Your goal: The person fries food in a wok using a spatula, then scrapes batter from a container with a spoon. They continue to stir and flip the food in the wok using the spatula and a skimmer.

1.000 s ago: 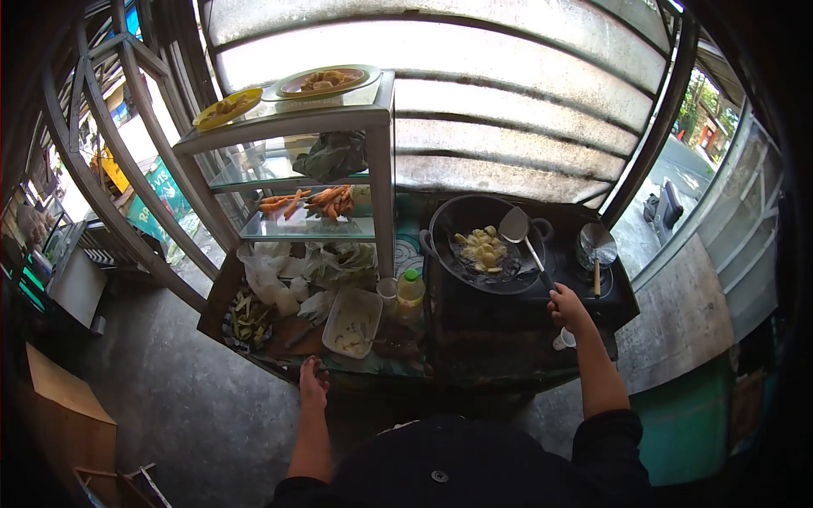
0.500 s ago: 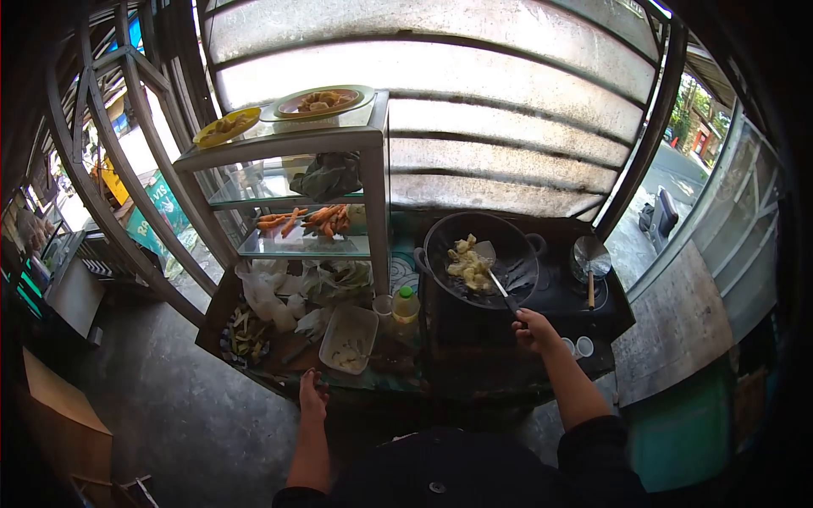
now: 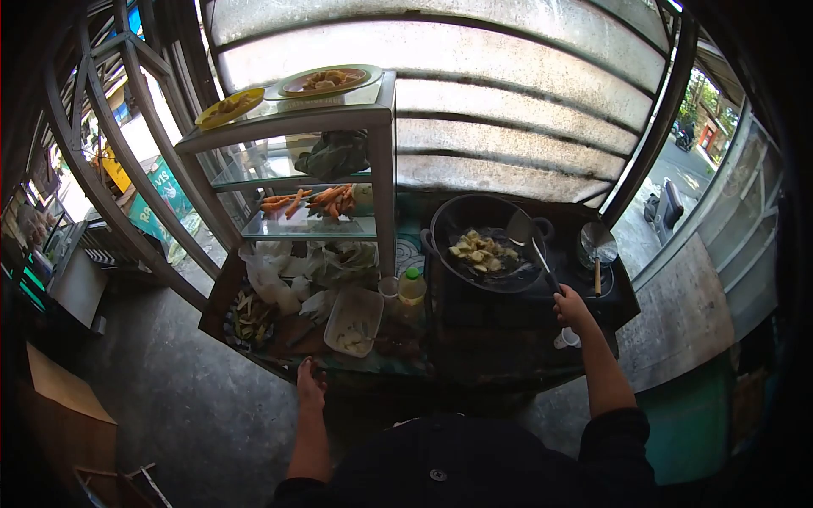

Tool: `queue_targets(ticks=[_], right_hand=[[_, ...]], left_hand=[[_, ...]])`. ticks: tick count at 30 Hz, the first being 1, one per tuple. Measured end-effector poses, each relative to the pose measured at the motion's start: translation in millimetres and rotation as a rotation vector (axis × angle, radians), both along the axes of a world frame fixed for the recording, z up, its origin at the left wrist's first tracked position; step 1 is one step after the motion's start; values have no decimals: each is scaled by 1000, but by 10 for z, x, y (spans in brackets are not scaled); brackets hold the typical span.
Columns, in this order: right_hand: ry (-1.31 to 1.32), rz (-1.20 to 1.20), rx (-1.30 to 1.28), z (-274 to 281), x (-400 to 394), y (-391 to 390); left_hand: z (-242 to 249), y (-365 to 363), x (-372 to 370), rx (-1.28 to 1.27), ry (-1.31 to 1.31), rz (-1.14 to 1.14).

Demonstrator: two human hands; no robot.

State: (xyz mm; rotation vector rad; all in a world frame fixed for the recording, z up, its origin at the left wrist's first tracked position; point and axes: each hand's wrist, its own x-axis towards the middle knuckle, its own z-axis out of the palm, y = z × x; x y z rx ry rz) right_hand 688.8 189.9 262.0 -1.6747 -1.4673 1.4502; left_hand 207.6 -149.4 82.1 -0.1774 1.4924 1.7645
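My right hand (image 3: 573,308) is closed round the black handle of a spatula (image 3: 544,263). Its metal blade is tilted at the right side of a dark wok (image 3: 444,264), apart from the food. Pale yellowish pieces of food (image 3: 483,251) lie in a heap in the wok's middle, with what looks like shiny oil about them. My left hand (image 3: 312,383) hangs by the counter's front edge, fingers loosely bent and nothing visible in them. Nearest to it is a white plastic tub (image 3: 340,339) with some pale remains and a utensil inside.
A bottle with a green cap (image 3: 412,288) and a clear cup (image 3: 389,287) stand left of the stove. Behind the tub rises a glass display case (image 3: 385,169) with carrots (image 3: 330,201) inside and plates on top. A wooden-handled pan (image 3: 598,245) sits right of the wok.
The spatula has moved from under the food to the wok's right side, its blade lifted off the pieces. My right hand has shifted right. The view has tilted slightly.
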Motion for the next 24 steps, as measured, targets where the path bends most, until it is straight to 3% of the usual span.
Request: queue_targets(ticks=[5, 7, 9, 12, 16, 20, 22, 24], right_hand=[[146, -80, -178, -226, -68, -109], [400, -91, -451, -197, -197, -224], [433, -104, -513, -114, -395, -280], [858, -115, -835, -113, -558, -218], [1072, -104, -856, -236, -676, -50], [1025, -111, -807, -323, -722, -51], [696, -152, -518, -242, -728, -134], [595, -102, -453, -223, -646, -135]], left_hand=[[75, 31, 1, 28, -3, 0], [59, 45, 4, 21, 1, -14], [62, 66, 13, 15, 4, -25], [61, 115, 20, 10, 7, -41], [87, 165, 46, 39, -7, -41], [103, 161, 41, 30, 9, -51], [112, 132, 44, 21, 31, -63], [89, 105, 44, 14, 26, -57]])
